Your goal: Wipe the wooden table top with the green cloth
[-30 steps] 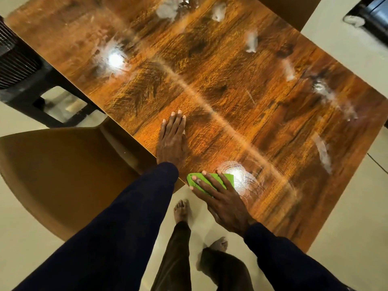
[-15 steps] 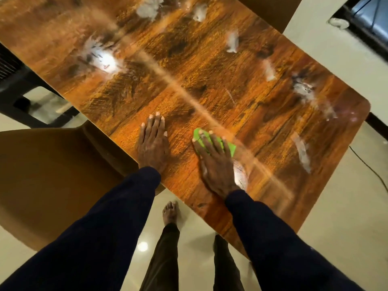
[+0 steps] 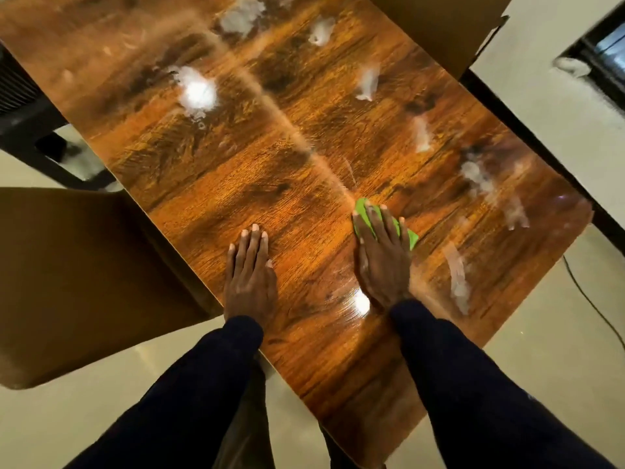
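Note:
The glossy wooden table top (image 3: 270, 170) fills most of the head view, with bright reflections and pale smears on it. My right hand (image 3: 382, 255) lies flat with straight fingers on the green cloth (image 3: 363, 213), pressing it to the wood right of centre; only the cloth's edges show beyond my fingers. My left hand (image 3: 250, 275) rests flat on the bare wood near the table's near-left edge, fingers straight, holding nothing. Dark blue sleeves cover both forearms.
A brown chair (image 3: 77, 275) stands against the table's left edge, and another brown chair back (image 3: 436, 25) rises at the far side. A black stand (image 3: 23, 116) sits at the far left. A dark cable (image 3: 595, 309) lies on the pale floor at the right.
My right hand has pushed the green cloth from the near edge farther onto the table and to the right. My left hand stays flat on the wood.

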